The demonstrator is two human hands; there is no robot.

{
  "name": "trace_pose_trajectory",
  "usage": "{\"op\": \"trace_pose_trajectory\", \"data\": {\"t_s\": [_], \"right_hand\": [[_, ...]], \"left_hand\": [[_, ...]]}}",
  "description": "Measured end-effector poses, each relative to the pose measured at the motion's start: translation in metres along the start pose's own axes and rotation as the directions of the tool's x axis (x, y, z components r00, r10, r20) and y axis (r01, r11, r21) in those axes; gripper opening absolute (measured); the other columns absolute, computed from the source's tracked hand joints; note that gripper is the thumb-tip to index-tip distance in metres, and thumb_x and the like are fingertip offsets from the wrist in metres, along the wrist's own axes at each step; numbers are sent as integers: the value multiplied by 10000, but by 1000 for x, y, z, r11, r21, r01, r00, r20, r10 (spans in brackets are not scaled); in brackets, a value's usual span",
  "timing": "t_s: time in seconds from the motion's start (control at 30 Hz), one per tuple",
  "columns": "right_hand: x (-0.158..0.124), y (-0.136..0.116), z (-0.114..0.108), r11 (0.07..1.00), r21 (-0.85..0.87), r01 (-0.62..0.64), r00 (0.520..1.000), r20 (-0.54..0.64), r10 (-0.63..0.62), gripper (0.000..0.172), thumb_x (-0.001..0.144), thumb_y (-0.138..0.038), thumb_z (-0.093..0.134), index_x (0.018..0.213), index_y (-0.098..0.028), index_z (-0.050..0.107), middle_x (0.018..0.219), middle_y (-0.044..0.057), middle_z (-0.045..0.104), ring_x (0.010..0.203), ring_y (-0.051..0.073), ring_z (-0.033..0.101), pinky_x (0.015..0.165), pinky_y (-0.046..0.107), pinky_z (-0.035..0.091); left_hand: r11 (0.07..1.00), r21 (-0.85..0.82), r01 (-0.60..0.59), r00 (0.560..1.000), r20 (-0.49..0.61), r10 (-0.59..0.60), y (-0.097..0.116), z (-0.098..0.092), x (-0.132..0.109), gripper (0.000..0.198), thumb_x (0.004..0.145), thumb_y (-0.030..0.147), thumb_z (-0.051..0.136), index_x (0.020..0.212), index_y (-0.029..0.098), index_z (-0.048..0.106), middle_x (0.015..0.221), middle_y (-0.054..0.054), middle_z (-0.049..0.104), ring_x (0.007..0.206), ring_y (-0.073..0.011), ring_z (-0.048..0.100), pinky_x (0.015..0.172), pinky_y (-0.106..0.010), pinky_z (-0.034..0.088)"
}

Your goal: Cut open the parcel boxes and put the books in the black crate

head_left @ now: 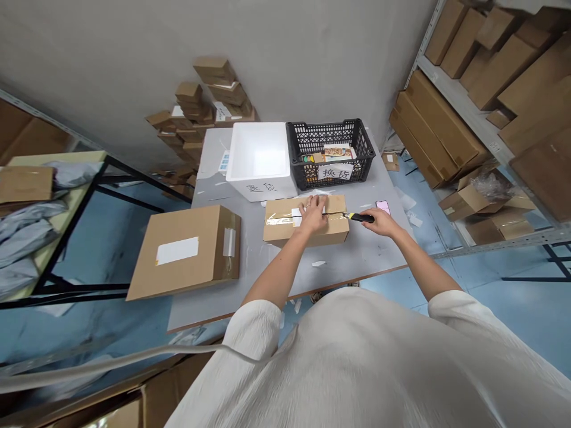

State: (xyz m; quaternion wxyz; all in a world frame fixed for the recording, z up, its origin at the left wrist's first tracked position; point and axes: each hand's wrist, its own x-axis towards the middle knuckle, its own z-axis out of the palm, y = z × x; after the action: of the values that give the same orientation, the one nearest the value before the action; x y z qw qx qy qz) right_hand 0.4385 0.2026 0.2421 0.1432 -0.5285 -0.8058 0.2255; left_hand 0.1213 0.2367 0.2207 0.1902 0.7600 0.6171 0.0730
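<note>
Your left hand (312,215) lay flat on top of a taped cardboard box (306,229), fingers slightly spread, gripping nothing. Your right hand (379,222) was closed around a black-and-yellow utility knife (360,217), its blade tip at the tape seam and too small to make out clearly. The box sat at centre frame on a grey table (285,279), with a pink phone (382,207) just beside your right hand. To the left lay a second cardboard box (182,252) with a white label. Beyond stood a white foam box (259,154) and a black plastic crate (330,153), its contents partly hidden by its mesh walls. Cartons (504,71) filled shelves (459,98) at upper right, cut off by the frame.
</note>
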Motion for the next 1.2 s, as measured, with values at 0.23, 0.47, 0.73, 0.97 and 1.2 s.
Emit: {"op": "trace_pose_trajectory", "data": {"t_s": [0.23, 0.47, 0.73, 0.97, 1.2], "right_hand": [[1, -1, 7, 999, -27, -30, 999, -26, 29, 378, 994, -277, 780, 1367, -246, 830, 1366, 112, 840, 1320, 348, 755, 1181, 506, 573], [0, -1, 8, 999, -35, -14, 1000, -28, 13, 381, 1010, -322, 767, 1380, -255, 827, 1370, 118, 835, 1316, 358, 751, 1174, 518, 574], [1, 6, 18, 999, -44, -12, 999, -49, 10, 416, 1035, -385, 716, 1421, -255, 801, 1352, 119, 836, 1297, 368, 734, 1154, 527, 568], [-5, 18, 22, 999, -36, -11, 995, -97, 7, 461, 1073, -447, 640, 1461, -232, 764, 1347, 147, 820, 1253, 379, 717, 1131, 537, 557], [-20, 58, 0, 986, 59, -153, 938, -306, 164, 475, 1042, -468, 654, 1446, -237, 752, 1421, 151, 793, 1310, 385, 709, 1176, 582, 547]], "left_hand": [[998, -35, 58, 997, -52, -59, 0, 12, -8, 746, 1049, 365, 522, 1787, 288, 452, 1918, -126, 308, 1803, -366, 203, 1439, -687, 139], [995, -51, 91, 974, -202, -99, 10, 19, -30, 721, 1059, 369, 492, 1773, 269, 474, 1891, -171, 355, 1817, -406, 107, 1397, -804, 80], [993, -57, 102, 975, -194, -111, 12, 16, -32, 661, 1118, 422, 452, 1767, 300, 465, 1871, -170, 398, 1806, -399, 157, 1391, -799, 89], [994, -41, 105, 974, -199, -111, 9, 21, -31, 627, 1143, 451, 429, 1752, 313, 489, 1866, -156, 410, 1789, -388, 215, 1400, -769, 116], [995, -27, 100, 970, -222, -104, 9, 23, -32, 612, 1140, 420, 394, 1720, 282, 532, 1852, -166, 434, 1781, -382, 239, 1407, -750, 122]]}}
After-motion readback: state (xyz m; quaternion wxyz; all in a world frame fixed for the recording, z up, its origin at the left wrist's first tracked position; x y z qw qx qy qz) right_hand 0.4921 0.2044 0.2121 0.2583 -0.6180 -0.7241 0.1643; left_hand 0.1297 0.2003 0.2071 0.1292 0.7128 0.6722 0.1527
